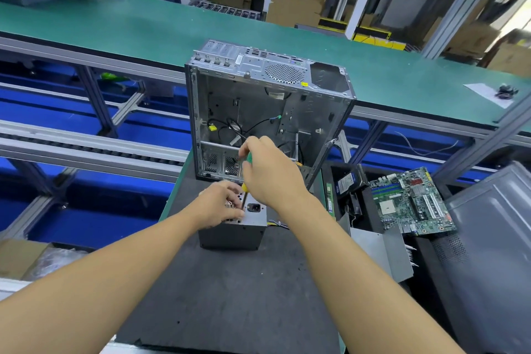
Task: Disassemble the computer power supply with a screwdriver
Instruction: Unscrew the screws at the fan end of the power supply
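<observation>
Both arms stretched fwd; L hand (221, 205), fingers curled, holds power supply (247, 225); R hand (273, 172) above grips screwdriver (248, 157).

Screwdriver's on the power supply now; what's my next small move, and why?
Probably turn the screwdriver to loosen whatever screw its tip meets: the right hand holds it tip-down on the power supply's top face beside the socket, while the left hand grips its edge.
</observation>
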A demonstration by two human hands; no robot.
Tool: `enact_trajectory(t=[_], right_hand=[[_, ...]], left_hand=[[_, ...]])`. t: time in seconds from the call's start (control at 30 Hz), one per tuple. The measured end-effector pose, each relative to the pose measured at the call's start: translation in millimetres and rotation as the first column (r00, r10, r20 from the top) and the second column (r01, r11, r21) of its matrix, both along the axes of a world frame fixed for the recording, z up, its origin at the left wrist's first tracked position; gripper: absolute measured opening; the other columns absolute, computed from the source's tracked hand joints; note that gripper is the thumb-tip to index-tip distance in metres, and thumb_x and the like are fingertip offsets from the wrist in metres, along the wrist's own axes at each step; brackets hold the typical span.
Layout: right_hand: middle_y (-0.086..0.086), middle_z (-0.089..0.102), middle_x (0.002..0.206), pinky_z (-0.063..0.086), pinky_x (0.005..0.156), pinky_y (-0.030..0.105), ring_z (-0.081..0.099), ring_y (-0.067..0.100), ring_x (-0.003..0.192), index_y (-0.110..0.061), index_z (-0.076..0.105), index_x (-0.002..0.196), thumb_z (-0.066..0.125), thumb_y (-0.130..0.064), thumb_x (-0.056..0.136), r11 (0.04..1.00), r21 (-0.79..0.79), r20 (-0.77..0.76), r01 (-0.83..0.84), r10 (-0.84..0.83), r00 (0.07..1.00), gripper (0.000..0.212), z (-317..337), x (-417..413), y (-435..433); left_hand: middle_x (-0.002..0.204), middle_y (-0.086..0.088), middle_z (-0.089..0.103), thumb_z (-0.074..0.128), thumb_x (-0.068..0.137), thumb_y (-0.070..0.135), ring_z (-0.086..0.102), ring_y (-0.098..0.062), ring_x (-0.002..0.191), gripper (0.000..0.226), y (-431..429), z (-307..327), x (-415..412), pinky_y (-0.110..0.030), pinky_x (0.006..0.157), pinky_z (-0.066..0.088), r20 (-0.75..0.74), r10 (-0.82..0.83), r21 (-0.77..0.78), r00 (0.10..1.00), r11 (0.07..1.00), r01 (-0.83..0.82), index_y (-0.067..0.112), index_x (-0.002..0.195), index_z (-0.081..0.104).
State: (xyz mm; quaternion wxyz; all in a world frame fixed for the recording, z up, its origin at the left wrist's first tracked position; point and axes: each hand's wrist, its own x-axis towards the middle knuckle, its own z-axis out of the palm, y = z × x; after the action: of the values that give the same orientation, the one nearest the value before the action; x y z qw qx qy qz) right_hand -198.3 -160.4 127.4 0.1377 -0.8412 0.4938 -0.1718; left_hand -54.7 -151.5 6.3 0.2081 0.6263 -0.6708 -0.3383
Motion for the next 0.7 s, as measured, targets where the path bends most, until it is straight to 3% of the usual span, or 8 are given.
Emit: enact_trajectory(t=[0.07, 0.17, 0.27, 0.37, 0.43, 0.57, 0.7], right_hand=[[-0.005, 0.047, 0.106, 0.041, 0.066, 0.036, 0.052, 0.023, 0.088, -0.024, 0.050, 0.106, 0.047, -0.018, 0.096, 0.998, -0.040, 0.064, 0.048, -0.046, 0.997, 0.012, 6.9, -6.2, -1.3], [-0.005, 0.047, 0.104, 0.041, 0.068, 0.036, 0.052, 0.022, 0.087, -0.024, 0.050, 0.106, 0.047, -0.017, 0.095, 0.982, -0.093, 0.158, 0.165, -0.149, 0.976, 0.013, 20.6, -23.8, -5.4], [-0.001, 0.051, 0.110, 0.044, 0.071, 0.038, 0.054, 0.025, 0.089, -0.023, 0.051, 0.108, 0.047, -0.017, 0.095, 0.962, -0.096, 0.124, 0.255, -0.242, 0.962, 0.015, 29.5, -47.5, -7.0], [0.001, 0.052, 0.110, 0.046, 0.071, 0.039, 0.055, 0.028, 0.090, -0.021, 0.052, 0.109, 0.048, -0.014, 0.094, 0.939, -0.096, 0.070, 0.331, -0.325, 0.943, 0.017, 28.0, -77.5, -4.0], [0.002, 0.052, 0.110, 0.045, 0.069, 0.038, 0.055, 0.029, 0.091, -0.021, 0.051, 0.108, 0.048, -0.013, 0.093, 0.919, -0.090, 0.032, 0.385, -0.384, 0.923, 0.017, 23.6, -104.5, -0.6], [0.004, 0.050, 0.111, 0.038, 0.067, 0.036, 0.056, 0.031, 0.092, -0.020, 0.050, 0.109, 0.049, -0.013, 0.094, 0.862, -0.052, -0.071, 0.504, -0.506, 0.859, 0.016, 15.1, -166.1, 10.6], [0.005, 0.051, 0.115, 0.046, 0.071, 0.040, 0.056, 0.032, 0.093, -0.020, 0.050, 0.110, 0.049, -0.013, 0.095, 0.798, -0.037, -0.125, 0.601, -0.601, 0.790, 0.017, 9.6, -219.7, 27.4]], left_hand=[[0.112, 0.011, 0.057, 0.081, 0.079, 0.021, 0.055, -0.012, 0.107, 0.016, -3.5, 5.4, -7.6, -0.035, 0.102, 0.042, -0.046, 0.001, -0.055, 0.999, 0.998, -0.004, 0.023, 0.070, 0.068], [0.093, 0.010, 0.068, 0.077, 0.083, 0.021, 0.065, -0.013, 0.085, 0.014, -9.2, 11.9, -29.0, -0.026, 0.076, 0.049, -0.081, 0.051, -0.105, 0.995, 0.993, -0.059, 0.018, 0.076, 0.065], [0.070, 0.008, 0.068, 0.075, 0.084, 0.017, 0.063, -0.006, 0.066, 0.013, -12.8, 10.9, -62.6, -0.022, 0.066, 0.047, -0.150, 0.088, -0.056, 0.985, 0.994, -0.097, 0.012, 0.079, 0.064], [0.059, 0.005, 0.068, 0.073, 0.086, 0.010, 0.065, -0.003, 0.054, 0.013, -14.8, 4.2, -108.7, -0.017, 0.059, 0.051, -0.338, 0.110, 0.134, 0.935, 0.989, -0.068, 0.009, 0.080, 0.062], [0.066, -0.004, 0.070, 0.068, 0.090, 0.005, 0.067, -0.009, 0.054, 0.009, -14.8, -1.8, -142.9, -0.019, 0.051, 0.051, -0.473, 0.144, 0.326, 0.869, 0.945, 0.020, 0.002, 0.085, 0.062], [0.081, -0.012, 0.067, 0.050, 0.101, 0.006, 0.065, -0.014, 0.060, 0.021, -3.5, -16.6, -208.6, -0.021, 0.053, 0.048, -0.401, 0.033, 0.550, 0.916, 0.808, 0.212, 0.008, 0.082, 0.060], [0.076, -0.010, 0.066, 0.049, 0.101, 0.004, 0.064, -0.011, 0.054, 0.019, 13.6, -30.2, -263.8, -0.023, 0.055, 0.050, -0.333, 0.028, 0.648, 0.943, 0.733, 0.207, 0.003, 0.085, 0.060]])
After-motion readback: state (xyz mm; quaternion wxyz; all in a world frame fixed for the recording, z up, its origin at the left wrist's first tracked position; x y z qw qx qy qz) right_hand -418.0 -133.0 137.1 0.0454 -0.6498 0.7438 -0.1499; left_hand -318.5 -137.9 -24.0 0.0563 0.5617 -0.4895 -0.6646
